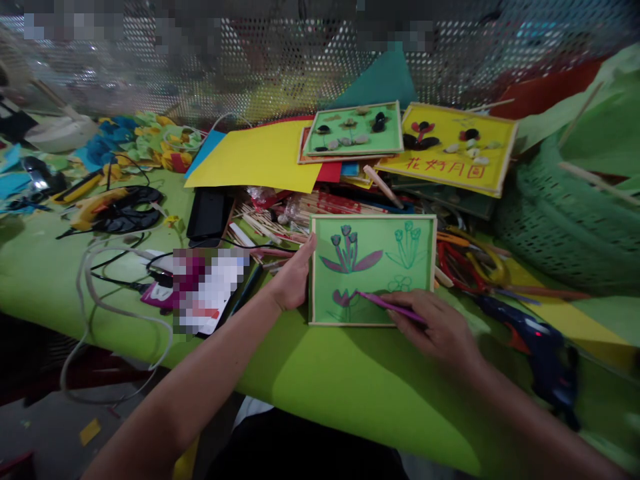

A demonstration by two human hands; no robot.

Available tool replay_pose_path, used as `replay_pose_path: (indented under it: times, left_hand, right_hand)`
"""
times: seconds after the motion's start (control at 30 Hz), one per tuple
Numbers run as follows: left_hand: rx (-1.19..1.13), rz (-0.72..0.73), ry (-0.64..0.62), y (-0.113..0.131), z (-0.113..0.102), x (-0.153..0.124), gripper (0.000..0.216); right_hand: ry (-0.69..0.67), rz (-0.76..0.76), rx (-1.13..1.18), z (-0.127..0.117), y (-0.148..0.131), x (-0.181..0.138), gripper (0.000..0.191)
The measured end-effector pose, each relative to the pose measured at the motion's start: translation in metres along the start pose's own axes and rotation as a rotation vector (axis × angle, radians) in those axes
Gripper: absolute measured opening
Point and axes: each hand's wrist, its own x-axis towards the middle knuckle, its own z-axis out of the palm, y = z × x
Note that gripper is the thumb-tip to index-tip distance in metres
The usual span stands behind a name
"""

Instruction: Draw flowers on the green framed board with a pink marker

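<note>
A green picture panel [373,267] with thin wooden edging lies before me, drawn with flowers in green outline. Purple fills some of the petals and leaves on its left half. My left hand [296,277] grips the panel by its left edge, fingers partly hidden behind it. In my right hand [440,327] is a purple crayon or pen [393,306], held like a pencil. Its tip touches the panel beside the lower left flower, which is partly purple. The right hand covers the panel's lower right corner.
Framed pebble pictures [350,130] and yellow sheets [255,157] lie behind. At right are a blue glue gun [540,347], pliers [460,260] and a green basket [550,193]. A phone [215,293], cables [85,320] and a yellow-black tool [115,208] lie left.
</note>
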Motion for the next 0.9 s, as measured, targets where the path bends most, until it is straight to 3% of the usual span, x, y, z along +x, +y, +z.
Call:
replay_pose_path:
  times: [0.57, 0.9]
  left_hand:
    - [-0.043, 0.031, 0.054, -0.0019, -0.0034, -0.0001, 0.056]
    - [-0.005, 0.036, 0.087, 0.0002, 0.0026, -0.0013, 0.055]
  right_hand:
    - [-0.073, -0.054, 0.013, 0.0038, -0.0051, 0.0014, 0.02]
    - [-0.026, -0.026, -0.006, 0.0031, -0.0031, -0.0002, 0.018]
